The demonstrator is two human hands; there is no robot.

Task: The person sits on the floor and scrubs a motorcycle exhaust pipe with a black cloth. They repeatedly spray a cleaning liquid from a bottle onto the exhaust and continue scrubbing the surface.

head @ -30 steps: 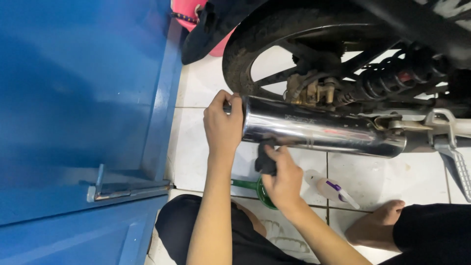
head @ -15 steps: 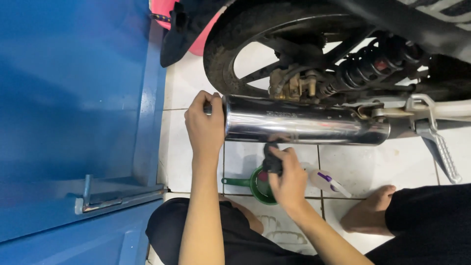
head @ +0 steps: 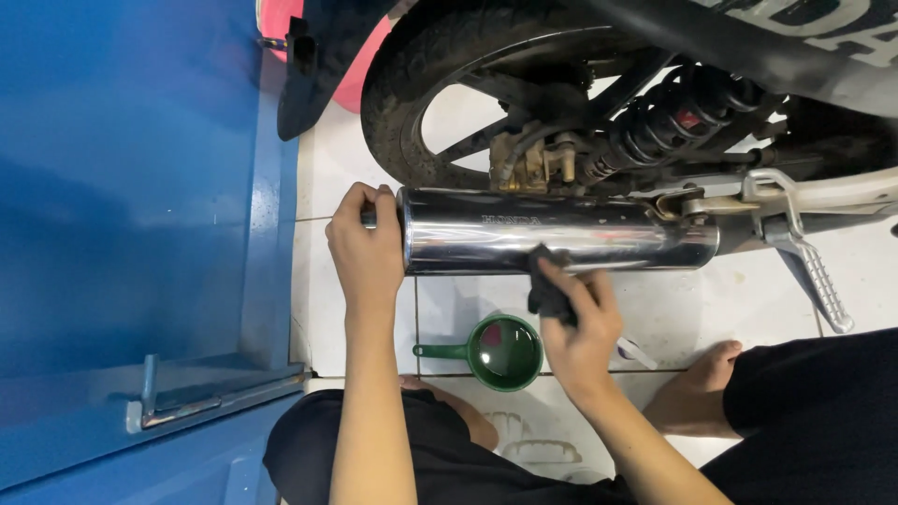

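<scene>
A shiny chrome exhaust muffler (head: 561, 232) runs across the middle of the view, below a motorcycle's rear wheel (head: 440, 103). My left hand (head: 367, 248) is wrapped around the muffler's end tip at the left. Holding a dark cloth (head: 548, 288), my right hand (head: 582, 329) presses it against the muffler's lower side near the middle. On the white tiled floor (head: 692, 299) under the muffler stands a green scoop (head: 500, 353) with a handle.
A blue metal door (head: 131, 206) with a latch bar (head: 215, 393) fills the left side. A black shock spring (head: 669, 117) and a foot peg (head: 823, 281) sit at the right. A pink tub (head: 360, 75) is behind the wheel. My knees and bare foot (head: 697, 393) are below.
The view has shifted, so the motorcycle and muffler appear further left and lower. My right hand with the cloth has slid a little along the muffler's underside. My left hand keeps its grip.
</scene>
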